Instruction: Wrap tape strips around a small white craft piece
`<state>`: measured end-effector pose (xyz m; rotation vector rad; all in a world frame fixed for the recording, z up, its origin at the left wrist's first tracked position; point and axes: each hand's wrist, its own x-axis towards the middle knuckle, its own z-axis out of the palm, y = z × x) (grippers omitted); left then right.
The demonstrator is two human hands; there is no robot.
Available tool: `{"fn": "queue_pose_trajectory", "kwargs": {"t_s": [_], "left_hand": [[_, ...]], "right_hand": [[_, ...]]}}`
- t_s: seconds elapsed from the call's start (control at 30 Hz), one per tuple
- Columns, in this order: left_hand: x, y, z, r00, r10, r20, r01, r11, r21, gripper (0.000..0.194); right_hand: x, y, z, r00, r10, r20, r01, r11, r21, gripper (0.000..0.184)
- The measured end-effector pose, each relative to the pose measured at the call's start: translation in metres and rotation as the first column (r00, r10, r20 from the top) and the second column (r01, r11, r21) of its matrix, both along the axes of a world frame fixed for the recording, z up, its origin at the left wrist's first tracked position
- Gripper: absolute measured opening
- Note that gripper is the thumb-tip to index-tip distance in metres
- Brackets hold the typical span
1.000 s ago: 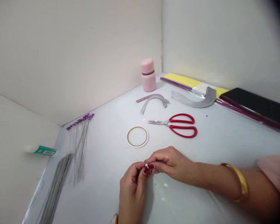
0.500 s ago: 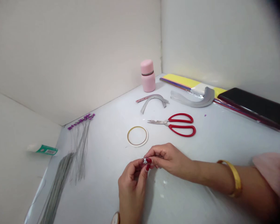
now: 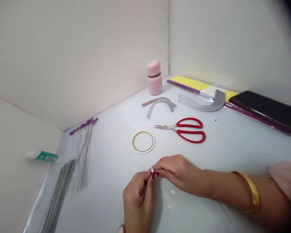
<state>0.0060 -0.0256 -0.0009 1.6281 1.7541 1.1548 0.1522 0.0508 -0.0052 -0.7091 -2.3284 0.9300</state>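
- A small white piece (image 3: 152, 170) sits at the meeting fingertips of both hands, over the white table (image 3: 106, 161), well in from its left edge; its exact shape is too small to tell.
- The left hand (image 3: 138, 192) has thumb and forefinger pinched together on the piece, the other fingers curled under.
- The right hand (image 3: 178, 170) pinches at the same piece from the other side, fingers bent and nearly closed.
- Just beyond the hands, a thin roll of white tape (image 3: 153, 142) lies flat.
- Near the roll, toward the table's right side, red-handled scissors (image 3: 173, 127) lie with blades pointing left.
- Farther back, bent grey strips (image 3: 160, 99) lie before a pink bottle (image 3: 154, 84), upright near the far corner.
- Along the right back edge lies a yellow-topped packet (image 3: 191, 83), a curved grey bundle (image 3: 206, 106) touching it and a dark flat object (image 3: 269, 111) across its right end.
- By the left corner, purple-tipped wires (image 3: 87, 122) lie above a grey wire bundle (image 3: 60, 187), which runs beside the left edge.
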Motion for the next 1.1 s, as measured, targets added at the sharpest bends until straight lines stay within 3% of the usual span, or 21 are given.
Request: {"fn": "queue_pose_trajectory", "kwargs": {"t_s": [0.13,0.27,0.33,0.47,0.6,0.9,1.1], "left_hand": [[-0.0008,0.0020,-0.0007,1.000,0.010,-0.011,-0.010,1.000,-0.003,0.016],[-0.0044,0.0048,-0.0016,0.992,0.021,0.124,-0.014,0.998,-0.053,0.017],[-0.0064,0.0047,-0.0020,0.986,0.007,0.167,0.007,0.997,-0.083,0.017],[-0.0090,0.0021,-0.0025,0.987,-0.028,0.158,0.048,0.992,-0.121,0.018],[-0.0080,0.0014,-0.0025,0.992,0.023,0.120,-0.009,0.993,-0.120,0.017],[-0.0027,0.0011,-0.0043,0.989,0.057,0.134,-0.059,0.998,0.006,0.009],[-0.0042,-0.0002,-0.0041,0.998,-0.025,0.057,0.019,0.996,0.090,0.012]], "right_hand": [[-0.0006,0.0000,-0.0007,1.000,0.000,0.031,-0.001,1.000,0.030,0.023],[-0.0026,0.0028,0.0017,0.997,-0.047,-0.059,0.029,0.961,-0.277,0.021],[-0.0027,0.0033,0.0026,0.994,-0.048,-0.101,0.008,0.934,-0.358,0.022],[-0.0019,0.0027,0.0040,0.994,-0.019,-0.111,-0.012,0.964,-0.267,0.021],[-0.0017,0.0022,0.0052,0.992,-0.079,-0.099,0.058,0.977,-0.205,0.017],[-0.0016,0.0015,0.0042,0.994,-0.059,-0.088,0.047,0.990,-0.132,0.017],[0.0014,0.0015,0.0055,0.996,-0.029,-0.082,0.017,0.990,-0.137,0.015]]}}
